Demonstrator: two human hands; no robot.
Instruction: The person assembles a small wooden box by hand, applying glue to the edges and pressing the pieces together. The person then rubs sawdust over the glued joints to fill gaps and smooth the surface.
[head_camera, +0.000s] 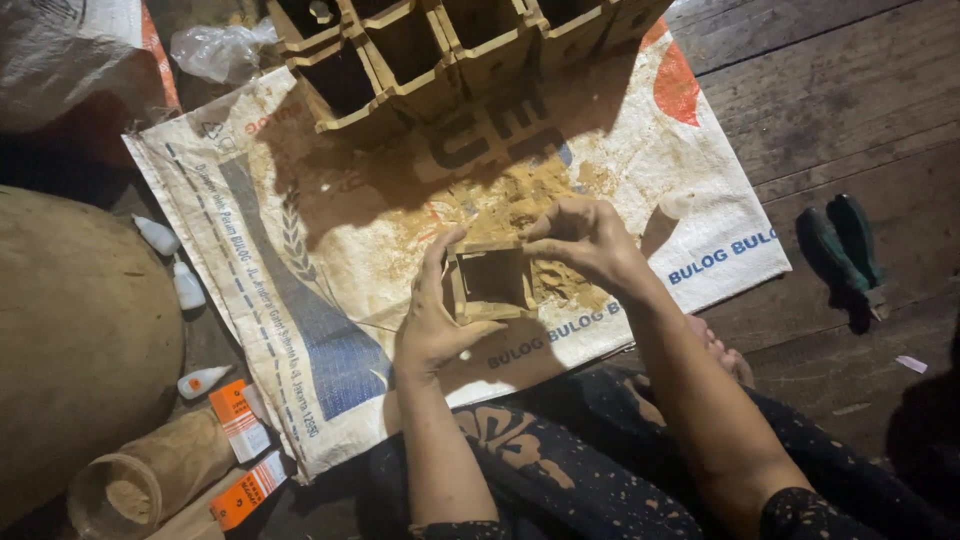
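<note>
One small square wooden frame (490, 281) sat gripped between the left hand (432, 322) and right hand (580, 238), over a woven sack (300, 260), its opening facing up, without a clear long axis. Three small white bottles (187, 285) lay left; one pair of green-handled pliers (845, 250) right.

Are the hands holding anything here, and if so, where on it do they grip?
Yes: a small open wooden box. The left hand clasps its left wall, and the right hand pinches its upper right corner, above the woven sack.
</note>
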